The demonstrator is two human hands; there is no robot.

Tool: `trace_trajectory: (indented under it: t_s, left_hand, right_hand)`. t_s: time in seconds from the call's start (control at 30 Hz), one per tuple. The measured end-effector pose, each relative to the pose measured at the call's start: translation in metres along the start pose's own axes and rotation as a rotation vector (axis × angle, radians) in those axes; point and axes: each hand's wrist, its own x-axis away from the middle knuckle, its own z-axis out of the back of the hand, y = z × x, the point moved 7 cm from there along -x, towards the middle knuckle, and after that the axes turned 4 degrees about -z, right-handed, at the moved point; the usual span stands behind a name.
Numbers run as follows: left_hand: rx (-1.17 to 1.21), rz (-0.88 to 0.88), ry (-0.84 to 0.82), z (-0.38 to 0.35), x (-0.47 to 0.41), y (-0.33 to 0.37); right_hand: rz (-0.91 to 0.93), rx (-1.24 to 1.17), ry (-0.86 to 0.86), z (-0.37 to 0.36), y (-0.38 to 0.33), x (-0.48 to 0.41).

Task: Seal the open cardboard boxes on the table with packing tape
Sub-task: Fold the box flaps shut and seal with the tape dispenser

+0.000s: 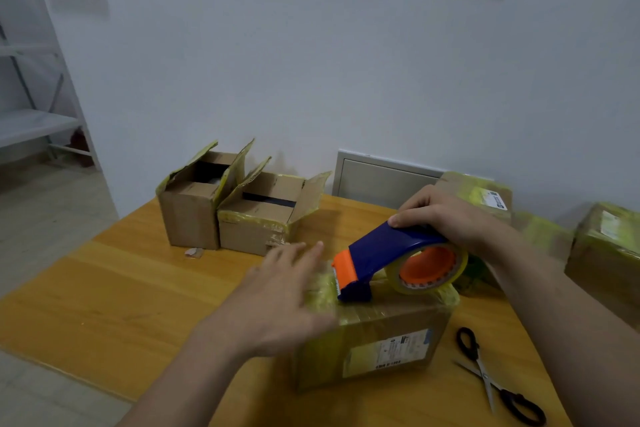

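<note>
Two boxes stand open at the table's [114,291] far left corner, the left open box [188,215] and the right open box [258,222], touching side by side with flaps up. Your right hand [446,218] curls its fingers round the tape dispenser [381,255], whose orange nose sits on the near box [381,343] close to its top left edge. Your left hand [277,298], blurred, lies with straight, spread fingers over that edge and holds nothing. A broad band of tabletop shows between the near box and the open pair. Scissors [491,381] lie open just right of the near box, near the table's edge. Taped boxes [606,253] crowd the far right.
</note>
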Motion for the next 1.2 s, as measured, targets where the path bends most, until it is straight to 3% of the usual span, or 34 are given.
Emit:
trace_trajectory:
  t_s: [0.07, 0.17, 0.4, 0.53, 0.63, 0.83, 1.2]
  left_hand:
    - [-0.072, 0.013, -0.137, -0.017, -0.008, 0.005]
    - [-0.094, 0.016, -0.115, -0.020, -0.023, -0.004]
    - [-0.166, -0.099, -0.239, 0.010, -0.044, -0.036]
    - [-0.153, -0.104, -0.212, 0.007, -0.049, -0.041]
    - [-0.180, -0.115, -0.160, -0.001, -0.047, -0.044]
    - [-0.229, -0.098, -0.131, -0.002, -0.045, -0.038]
    - [-0.286, -0.098, -0.135, -0.001, -0.040, -0.039]
  right_hand:
    - [-0.012, 0.000, 0.001, -0.001, 0.001, 0.002]
    - [-0.034, 0.003, 0.035, -0.001, 0.000, 0.003]
    - [-0.040, -0.005, 0.131, -0.025, -0.026, -0.007]
    - [-0.049, -0.101, 0.124, -0.032, -0.027, -0.011]
    - [-0.106, -0.179, 0.028, -0.032, -0.013, -0.005]
    - [-0.101, -0.337, 0.138, -0.036, 0.002, 0.009]
    - [-0.142, -0.299, 0.174, -0.008, 0.021, 0.033]
